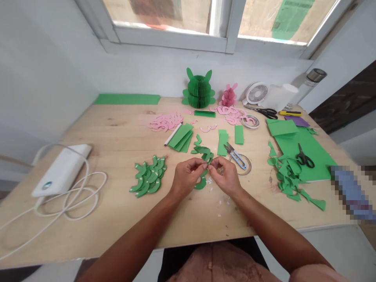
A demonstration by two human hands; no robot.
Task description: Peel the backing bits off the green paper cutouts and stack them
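My left hand (187, 175) and my right hand (225, 174) meet over the middle of the wooden table (117, 133), fingers pinched together on a green curved paper piece (201, 182) that hangs below them. A small stack of similar green curved pieces (202, 150) lies just beyond my fingers. To the left lies a fanned heap of green curved pieces (149, 177) with white tabs. Small thread snips (235, 155) rest just past my right hand. Tiny white paper scraps (221, 203) dot the table near my wrists.
A white power bank (63, 169) with coiled cable sits at the left. Green paper sheets, offcuts (289, 176) and black scissors (304, 157) lie at the right. Pink curved pieces (165, 121), a tape roll (250, 121), green (198, 89) and pink paper figures, a small fan (256, 93) stand farther back.
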